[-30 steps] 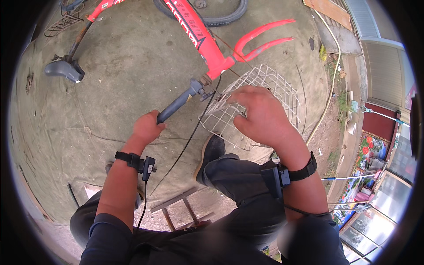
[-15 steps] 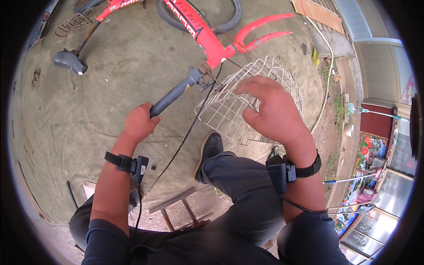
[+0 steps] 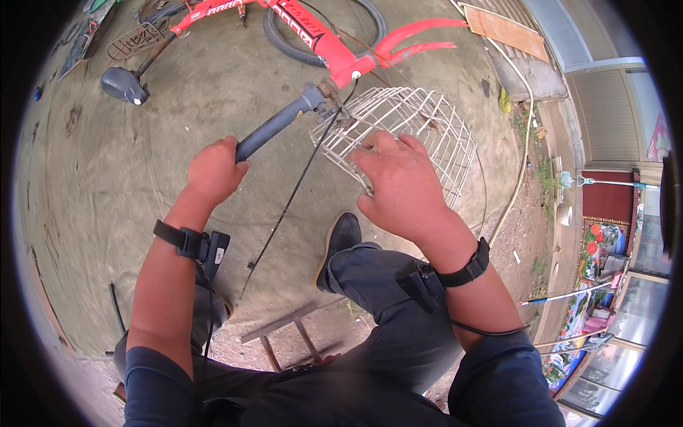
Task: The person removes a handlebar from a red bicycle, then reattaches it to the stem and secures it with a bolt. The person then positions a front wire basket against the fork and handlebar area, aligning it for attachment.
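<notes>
The left hand (image 3: 213, 171) reaches forward, fingers wrapped around the grey grip (image 3: 274, 127), whose long axis runs up-right toward the red bike (image 3: 334, 53). The right hand (image 3: 402, 188) lies palm-down, fingers spread on the wire basket (image 3: 434, 128).

Bare concrete ground (image 3: 142, 178) lies in flat daylight — stained, cracked. A grey corrugated shutter (image 3: 605, 107) stands right, beside a dirt strip (image 3: 530, 235).

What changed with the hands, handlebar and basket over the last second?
Little changed. The right hand shifted slightly on the rim of the white wire basket. The left hand kept its grip on the grey handlebar grip of the red bicycle, lying as before; mostly the view shifted.
</notes>
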A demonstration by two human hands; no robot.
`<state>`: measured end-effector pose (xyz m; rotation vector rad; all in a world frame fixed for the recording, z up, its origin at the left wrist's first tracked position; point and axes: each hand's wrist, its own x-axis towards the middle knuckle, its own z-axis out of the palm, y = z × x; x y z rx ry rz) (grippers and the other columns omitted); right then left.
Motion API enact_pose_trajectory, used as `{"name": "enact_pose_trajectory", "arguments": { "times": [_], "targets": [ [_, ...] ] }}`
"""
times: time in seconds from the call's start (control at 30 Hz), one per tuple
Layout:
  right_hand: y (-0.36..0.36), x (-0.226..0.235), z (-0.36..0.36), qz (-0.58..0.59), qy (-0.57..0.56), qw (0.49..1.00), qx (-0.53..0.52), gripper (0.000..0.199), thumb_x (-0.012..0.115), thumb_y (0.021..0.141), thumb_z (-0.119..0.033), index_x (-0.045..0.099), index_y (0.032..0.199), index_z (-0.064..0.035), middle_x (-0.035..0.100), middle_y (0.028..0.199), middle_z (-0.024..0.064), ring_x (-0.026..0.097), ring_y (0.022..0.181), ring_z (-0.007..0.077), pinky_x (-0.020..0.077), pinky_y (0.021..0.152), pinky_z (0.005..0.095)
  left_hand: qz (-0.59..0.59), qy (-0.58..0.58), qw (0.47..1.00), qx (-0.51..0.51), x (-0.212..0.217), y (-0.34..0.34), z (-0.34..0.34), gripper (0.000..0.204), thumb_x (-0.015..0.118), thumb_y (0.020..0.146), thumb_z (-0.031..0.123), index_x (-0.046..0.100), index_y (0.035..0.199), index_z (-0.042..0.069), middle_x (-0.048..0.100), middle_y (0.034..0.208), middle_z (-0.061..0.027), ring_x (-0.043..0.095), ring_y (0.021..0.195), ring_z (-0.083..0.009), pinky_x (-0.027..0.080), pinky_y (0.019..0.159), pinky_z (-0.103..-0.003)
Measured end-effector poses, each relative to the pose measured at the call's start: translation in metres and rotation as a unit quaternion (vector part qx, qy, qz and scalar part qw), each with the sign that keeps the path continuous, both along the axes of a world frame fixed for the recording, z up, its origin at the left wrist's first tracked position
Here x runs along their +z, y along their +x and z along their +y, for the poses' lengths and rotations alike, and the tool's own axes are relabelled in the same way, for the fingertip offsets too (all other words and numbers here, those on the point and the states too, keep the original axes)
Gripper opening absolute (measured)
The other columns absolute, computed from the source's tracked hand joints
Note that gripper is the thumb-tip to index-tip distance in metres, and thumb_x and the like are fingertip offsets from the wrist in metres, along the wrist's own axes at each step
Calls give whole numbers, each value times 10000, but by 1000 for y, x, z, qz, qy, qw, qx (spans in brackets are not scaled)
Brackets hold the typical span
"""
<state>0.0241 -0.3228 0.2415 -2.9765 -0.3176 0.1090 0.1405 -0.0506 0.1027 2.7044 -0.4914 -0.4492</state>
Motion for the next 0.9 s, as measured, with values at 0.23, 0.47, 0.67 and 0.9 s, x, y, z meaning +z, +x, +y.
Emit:
{"name": "enact_pose_trajectory", "arguments": {
  "times": [0.23,0.47,0.67,0.9],
  "targets": [
    [-10,-11,0,76,-14,997,4,456,811,782,-260,692,1194,-104,615,1198,133,637,1095,324,405,1116,474,-24,10,1000,8,-28,-7,0,301,771,856,248,608,1000,40,688,942,-165,691,895,-369,542,770,-487],
    [13,-15,-26,72,171,974,-127,368,787,855,-257,714,1177,-94,694,1153,106,672,1065,308,505,984,443,6,18,1000,19,-51,-9,-2,335,777,864,283,618,1047,52,686,1032,-155,679,993,-362,563,836,-478],
    [38,-33,-64,-63,38,988,-138,412,815,803,-279,741,1164,-94,654,1295,163,598,1221,371,477,1053,449,4,-14,1000,18,-51,-11,1,330,783,859,273,617,1041,54,681,1023,-148,678,998,-354,568,834,-473],
    [49,-60,-110,-79,-12,958,-276,728,799,798,-476,613,1348,-37,520,1428,266,511,1327,416,437,1106,470,7,-20,1000,21,-65,-14,3,342,791,833,252,629,1057,51,677,1019,-170,668,973,-381,544,829,-485]
  ]
}}
